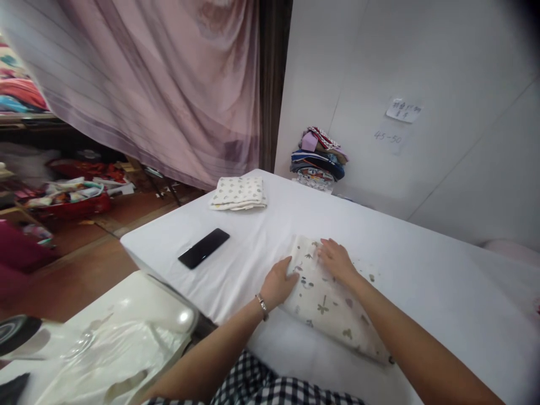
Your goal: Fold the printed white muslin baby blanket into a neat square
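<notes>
A pale cloth printed with small plants and shapes [323, 304] lies folded on the white-covered table [405, 270] in front of me. My left hand [278, 284] rests at its left edge, thumb and fingers apart, the thumb touching the fabric. Over the far part of the cloth, my right hand [336, 261] lies with its fingers stretched out flat. My right forearm hides some of the cloth's right side. Farther back on the table sits a second folded cloth [238, 191], white with small grey motifs.
A black phone [204, 248] lies left of the cloth. Folded fabrics form a stack [318, 157] against the wall. At lower left, a white surface [126, 298] holds a clear plastic bag [113, 360] and a transparent container [46, 340]. A pink curtain [202, 84] hangs behind.
</notes>
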Motion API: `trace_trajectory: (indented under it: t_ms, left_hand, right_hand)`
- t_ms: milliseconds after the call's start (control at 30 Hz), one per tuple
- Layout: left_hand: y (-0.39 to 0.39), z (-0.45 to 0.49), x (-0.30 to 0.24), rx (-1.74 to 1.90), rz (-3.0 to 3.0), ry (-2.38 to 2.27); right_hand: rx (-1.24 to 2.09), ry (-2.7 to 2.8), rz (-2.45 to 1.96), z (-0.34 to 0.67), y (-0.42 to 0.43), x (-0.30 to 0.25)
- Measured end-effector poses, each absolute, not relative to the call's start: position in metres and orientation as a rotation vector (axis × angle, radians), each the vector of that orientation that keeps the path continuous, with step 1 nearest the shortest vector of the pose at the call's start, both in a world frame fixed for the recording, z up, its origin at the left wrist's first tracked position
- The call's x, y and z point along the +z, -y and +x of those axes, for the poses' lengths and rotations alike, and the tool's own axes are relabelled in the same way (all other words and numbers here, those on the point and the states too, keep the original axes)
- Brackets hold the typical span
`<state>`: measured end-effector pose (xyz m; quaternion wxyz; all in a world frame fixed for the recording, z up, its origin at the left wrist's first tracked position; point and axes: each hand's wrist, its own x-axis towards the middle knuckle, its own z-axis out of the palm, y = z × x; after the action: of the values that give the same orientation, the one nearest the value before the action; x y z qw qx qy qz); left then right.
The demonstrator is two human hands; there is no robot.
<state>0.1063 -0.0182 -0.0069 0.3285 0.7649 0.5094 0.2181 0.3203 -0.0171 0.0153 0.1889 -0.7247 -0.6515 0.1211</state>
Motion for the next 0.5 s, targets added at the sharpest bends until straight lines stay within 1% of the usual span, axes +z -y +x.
trace_trajectory:
  t_ms: [167,300,500]
  left_hand:
    - [0.02,0.107,-0.012,0.629,2.072,-1.306]
    - [0.022,0.108,-0.018,0.683,2.12,-1.293]
    - [0.024,0.109,-0.029,0.807,2.196,-1.258]
  right_hand:
    - [0.546,1.662,-2.008,0.301,-0.032,0.016]
    - [0.565,1.648,-1.984,0.297,-0.051,0.011]
    - [0.569,1.585,-1.881,0.302,-0.053,-0.002]
